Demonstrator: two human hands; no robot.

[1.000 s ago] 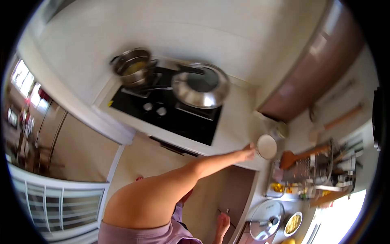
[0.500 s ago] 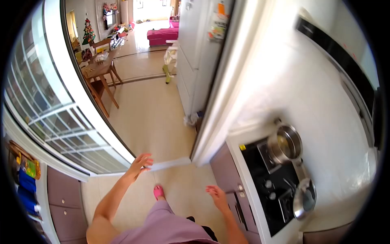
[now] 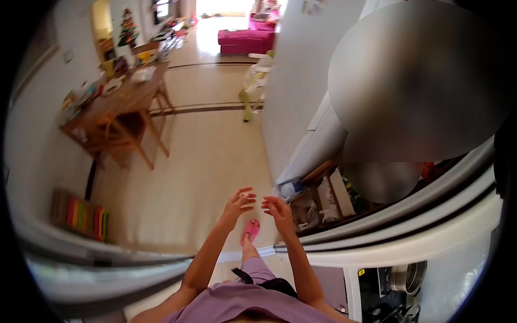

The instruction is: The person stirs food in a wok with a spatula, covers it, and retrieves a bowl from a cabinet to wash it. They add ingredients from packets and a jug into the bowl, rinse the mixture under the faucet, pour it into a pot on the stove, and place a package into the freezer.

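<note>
My left hand (image 3: 237, 204) and my right hand (image 3: 277, 209) are raised close together in front of me, fingers spread, holding nothing. They hover over the pale tiled floor (image 3: 210, 156), just past a doorway. Below them my foot in a pink slipper (image 3: 250, 230) steps forward. I wear a purple garment (image 3: 253, 299).
A wooden table (image 3: 121, 102) with clutter stands at the left. A white wall and door frame (image 3: 388, 237) run along the right, with boxes and bags (image 3: 318, 196) at its base. A stove with a steel pot (image 3: 406, 277) shows at the bottom right. A pink sofa (image 3: 245, 40) lies far ahead.
I have turned from the kitchen counter and stove and walked through the doorway. Both hands, which were apart half a second ago, have come together in front of me.
</note>
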